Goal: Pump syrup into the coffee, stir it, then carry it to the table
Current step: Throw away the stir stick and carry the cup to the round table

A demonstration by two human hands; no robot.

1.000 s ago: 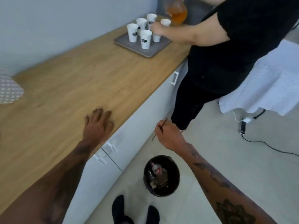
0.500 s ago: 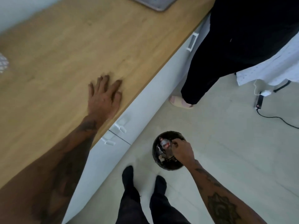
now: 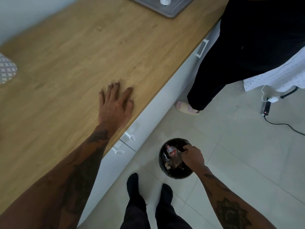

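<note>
Black bin holding crumpled litter, right hand curled over it, left hand spread flat on counter

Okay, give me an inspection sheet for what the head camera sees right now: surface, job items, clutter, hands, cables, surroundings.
Surface: wooden counter, mostly bare; white drawers below.
Job's things: grey tray at the counter's far end with one white cup partly in frame; no syrup pump or stirrer seen.
Clutter: checked object at the left edge, cut off; black bin on the floor holding rubbish, including a crushed bottle.
Hands: left hand flat on the counter, holding nothing; right hand over the bin's opening, fingers curled, contents hidden.
Cables: black cord and power strip on the floor, with a white charger.
Surroundings: second person in black at the counter; white cloth; tiled floor.
</note>
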